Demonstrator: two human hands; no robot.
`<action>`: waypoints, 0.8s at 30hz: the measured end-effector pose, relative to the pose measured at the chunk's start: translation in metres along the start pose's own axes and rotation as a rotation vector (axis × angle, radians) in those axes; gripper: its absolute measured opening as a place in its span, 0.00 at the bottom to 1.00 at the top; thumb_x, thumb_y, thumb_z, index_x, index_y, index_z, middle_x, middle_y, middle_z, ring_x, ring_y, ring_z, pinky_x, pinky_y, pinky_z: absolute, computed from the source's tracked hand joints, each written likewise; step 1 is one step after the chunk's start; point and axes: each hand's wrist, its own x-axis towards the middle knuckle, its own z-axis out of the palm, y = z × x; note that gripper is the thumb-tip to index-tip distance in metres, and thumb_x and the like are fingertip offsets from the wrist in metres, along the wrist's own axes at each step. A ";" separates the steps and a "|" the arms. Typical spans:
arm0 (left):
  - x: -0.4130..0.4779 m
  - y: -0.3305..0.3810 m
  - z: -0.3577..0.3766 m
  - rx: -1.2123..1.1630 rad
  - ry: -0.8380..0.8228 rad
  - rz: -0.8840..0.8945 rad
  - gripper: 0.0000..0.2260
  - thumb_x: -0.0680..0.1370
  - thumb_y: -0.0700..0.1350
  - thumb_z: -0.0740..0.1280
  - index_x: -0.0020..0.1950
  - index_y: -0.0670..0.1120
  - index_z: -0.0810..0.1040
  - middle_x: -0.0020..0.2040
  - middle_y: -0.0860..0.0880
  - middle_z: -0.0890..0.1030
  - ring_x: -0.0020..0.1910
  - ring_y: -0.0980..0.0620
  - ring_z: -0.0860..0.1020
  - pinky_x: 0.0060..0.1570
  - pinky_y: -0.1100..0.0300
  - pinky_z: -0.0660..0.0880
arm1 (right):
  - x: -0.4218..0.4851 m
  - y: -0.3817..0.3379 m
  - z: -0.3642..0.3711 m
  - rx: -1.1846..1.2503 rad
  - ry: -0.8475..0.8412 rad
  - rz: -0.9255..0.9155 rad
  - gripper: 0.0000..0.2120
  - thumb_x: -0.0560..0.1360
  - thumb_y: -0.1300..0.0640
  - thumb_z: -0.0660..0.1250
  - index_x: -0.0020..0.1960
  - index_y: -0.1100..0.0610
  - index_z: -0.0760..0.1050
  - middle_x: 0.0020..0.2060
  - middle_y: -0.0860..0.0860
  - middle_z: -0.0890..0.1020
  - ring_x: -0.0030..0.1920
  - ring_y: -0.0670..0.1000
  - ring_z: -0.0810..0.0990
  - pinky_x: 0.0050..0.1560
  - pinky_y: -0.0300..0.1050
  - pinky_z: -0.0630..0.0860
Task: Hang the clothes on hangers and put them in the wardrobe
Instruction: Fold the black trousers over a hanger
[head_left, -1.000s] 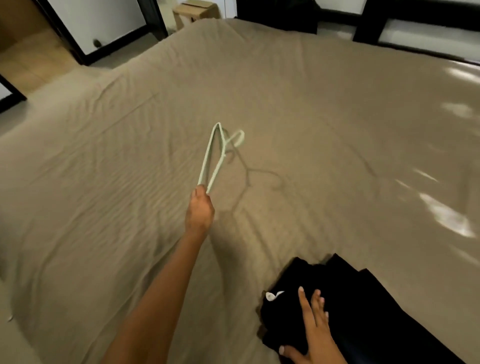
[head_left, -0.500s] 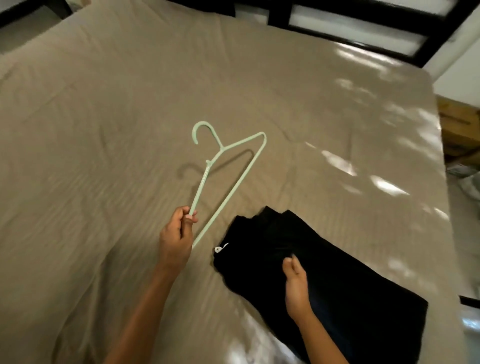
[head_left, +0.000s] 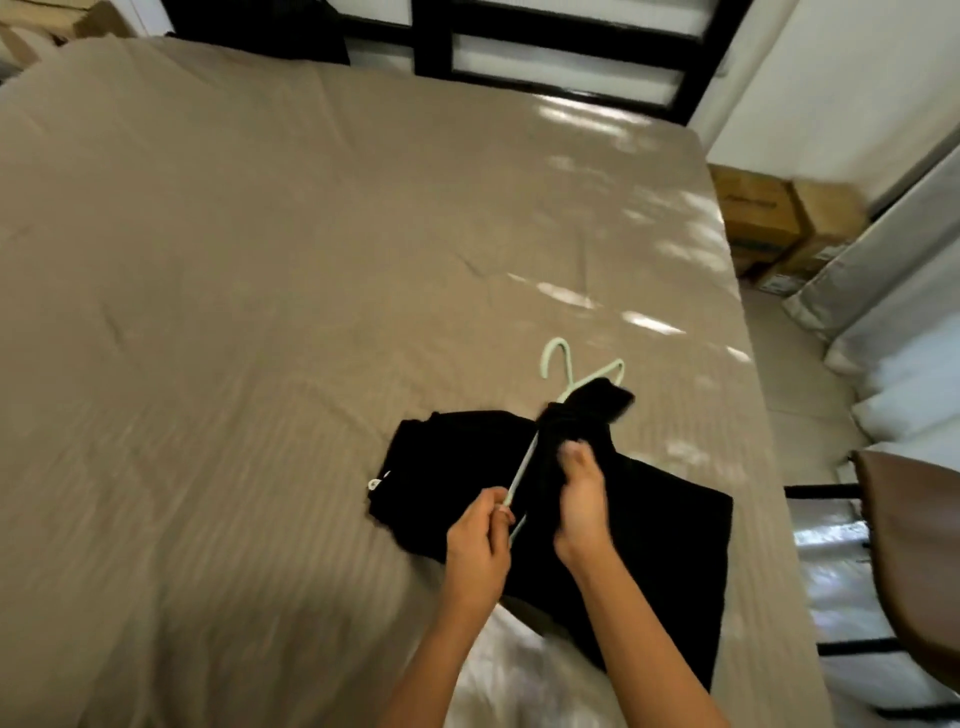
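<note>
**Hanger points away from us, cloth bunched on its right side**

Starting on the left, the bed (head_left: 208, 312) is plain tan sheet, so there's loads of room that side. Next comes the black garment (head_left: 447, 467), folded and lying flat on the sheet near our edge.

Our left grip (head_left: 480, 535) pinches the near tip of the mint hanger (head_left: 524, 460), with thumb and fingers closed on it. From there the hanger's long axis runs up and away from us, leaning a bit right, with its hook end out over the sheet.

Just right of that, our right grip (head_left: 582, 493) is closed round a bunched fold of the same garment. The fold is lifted off the bed and sits up against the hanger's far half. It's too blurry for us to tell if the cloth is already through the frame.

We reckon the next bit is feeding that fold across the bar, and the right grip is the nearer one for it.

Further right the bed edge is close, with a brown chair (head_left: 914, 561) and cardboard boxes (head_left: 769, 218) beyond it. So any big swing wants to go left, not right.
</note>
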 end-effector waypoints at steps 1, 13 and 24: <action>-0.002 0.003 0.006 -0.004 0.007 -0.002 0.08 0.80 0.38 0.59 0.51 0.41 0.78 0.36 0.59 0.76 0.42 0.65 0.76 0.38 0.76 0.69 | 0.008 0.001 0.005 -0.091 -0.001 0.024 0.14 0.79 0.54 0.60 0.61 0.58 0.73 0.55 0.55 0.79 0.57 0.53 0.77 0.62 0.53 0.72; -0.014 0.007 0.035 0.006 -0.062 0.047 0.07 0.80 0.39 0.60 0.49 0.48 0.76 0.32 0.54 0.75 0.30 0.59 0.74 0.28 0.73 0.64 | 0.027 -0.010 -0.021 0.220 -0.137 0.369 0.17 0.82 0.52 0.54 0.59 0.61 0.75 0.61 0.60 0.78 0.60 0.55 0.77 0.59 0.49 0.73; 0.038 0.010 0.057 0.029 0.030 -1.011 0.47 0.66 0.64 0.72 0.71 0.38 0.55 0.69 0.37 0.63 0.67 0.36 0.65 0.62 0.45 0.69 | 0.005 0.007 -0.084 0.285 0.062 0.183 0.12 0.83 0.57 0.51 0.53 0.58 0.72 0.29 0.49 0.67 0.25 0.44 0.62 0.27 0.38 0.65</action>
